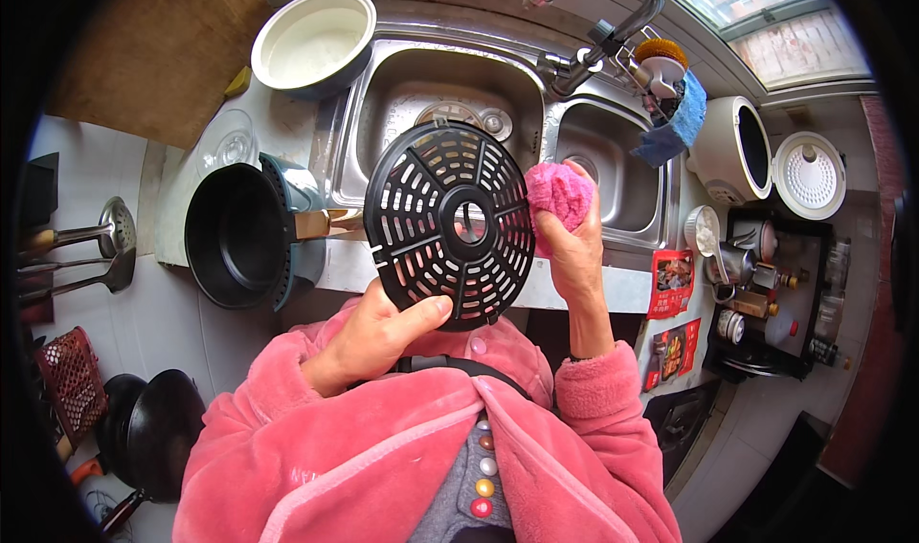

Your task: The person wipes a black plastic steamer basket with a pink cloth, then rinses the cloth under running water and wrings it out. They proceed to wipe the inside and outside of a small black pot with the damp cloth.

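Note:
A round black slotted air fryer crisper plate point(423, 216) is held up before me, over the front edge of the sink. My left hand point(380, 331) grips its lower edge, the thumb on its face. My right hand point(578, 238) holds a bunched pink cloth point(560, 198) at the plate's right rim. The black air fryer basket point(237, 234), with a blue-green front, rests on the counter to the left. Behind the plate lies the large steel sink basin point(459, 66).
A white-rimmed bowl point(316, 48) and a clear glass lid point(226, 141) stand at the back left. A curved faucet point(639, 5) rises behind the small basin point(610, 163). Right of it are a blue cloth point(678, 123), a rice cooker point(729, 148) and red packets point(671, 281). Black pans point(161, 428) are at lower left.

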Demonstrator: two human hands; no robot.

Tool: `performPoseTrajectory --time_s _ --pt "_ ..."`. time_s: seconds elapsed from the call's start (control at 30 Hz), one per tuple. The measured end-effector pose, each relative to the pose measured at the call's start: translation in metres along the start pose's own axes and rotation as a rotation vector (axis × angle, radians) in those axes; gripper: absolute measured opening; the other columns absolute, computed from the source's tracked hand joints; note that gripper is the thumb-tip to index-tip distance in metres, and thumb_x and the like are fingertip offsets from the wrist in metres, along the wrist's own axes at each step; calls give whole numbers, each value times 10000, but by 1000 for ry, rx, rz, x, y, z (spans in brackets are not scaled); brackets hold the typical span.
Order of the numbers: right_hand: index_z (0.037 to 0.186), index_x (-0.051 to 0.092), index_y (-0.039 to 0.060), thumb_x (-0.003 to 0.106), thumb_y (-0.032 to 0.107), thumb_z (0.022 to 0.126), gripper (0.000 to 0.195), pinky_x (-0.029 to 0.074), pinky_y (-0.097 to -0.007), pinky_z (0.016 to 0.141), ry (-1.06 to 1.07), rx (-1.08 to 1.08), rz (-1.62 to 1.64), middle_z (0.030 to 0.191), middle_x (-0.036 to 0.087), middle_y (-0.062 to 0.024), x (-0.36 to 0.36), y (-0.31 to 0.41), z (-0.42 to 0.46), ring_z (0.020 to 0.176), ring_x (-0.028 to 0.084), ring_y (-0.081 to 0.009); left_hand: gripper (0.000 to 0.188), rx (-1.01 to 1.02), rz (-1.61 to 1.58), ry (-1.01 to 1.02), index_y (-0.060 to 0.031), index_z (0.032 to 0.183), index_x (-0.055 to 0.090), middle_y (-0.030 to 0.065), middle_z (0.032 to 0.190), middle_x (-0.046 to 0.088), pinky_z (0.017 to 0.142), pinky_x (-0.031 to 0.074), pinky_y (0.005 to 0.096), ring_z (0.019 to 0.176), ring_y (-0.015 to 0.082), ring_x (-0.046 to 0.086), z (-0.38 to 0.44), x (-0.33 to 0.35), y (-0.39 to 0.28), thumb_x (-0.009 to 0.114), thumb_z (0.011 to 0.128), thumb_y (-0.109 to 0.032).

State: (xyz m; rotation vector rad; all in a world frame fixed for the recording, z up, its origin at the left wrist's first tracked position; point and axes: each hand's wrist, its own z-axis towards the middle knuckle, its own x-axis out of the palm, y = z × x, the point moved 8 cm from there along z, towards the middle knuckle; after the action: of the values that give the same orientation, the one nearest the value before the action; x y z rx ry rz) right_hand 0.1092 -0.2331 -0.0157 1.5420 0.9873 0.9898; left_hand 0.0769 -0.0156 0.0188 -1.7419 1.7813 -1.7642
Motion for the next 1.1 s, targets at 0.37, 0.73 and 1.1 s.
performPoseTrajectory --time_s 0.37,0.73,1.1 --pt "1398 375 25 698 41 828 655 489 -294 913 -32 -59 -203 1187 549 -87 -3 0 5 1048 568 -155 320 103 155 -70 21 1278 547 83 1202 641 980 483 330 1086 158 609 1 -3 2 524 963 -34" --pt "1340 399 28 681 31 854 562 521 -256 735 -141 141 3 1073 553 -71 18 -19 -36 888 575 -118 314 233 201 -185 13 1282 545 51 1186 637 946 481 302 1061 128 595 7 -15 0 539 973 -43" --pt "1373 360 49 591 -67 822 608 560 -272 685 -128 202 198 1127 554 -89 36 -23 -52 914 613 -153 263 282 305 -238 0 1228 601 34 1119 658 883 485 276 999 105 594 14 -15 -2 546 976 -50"
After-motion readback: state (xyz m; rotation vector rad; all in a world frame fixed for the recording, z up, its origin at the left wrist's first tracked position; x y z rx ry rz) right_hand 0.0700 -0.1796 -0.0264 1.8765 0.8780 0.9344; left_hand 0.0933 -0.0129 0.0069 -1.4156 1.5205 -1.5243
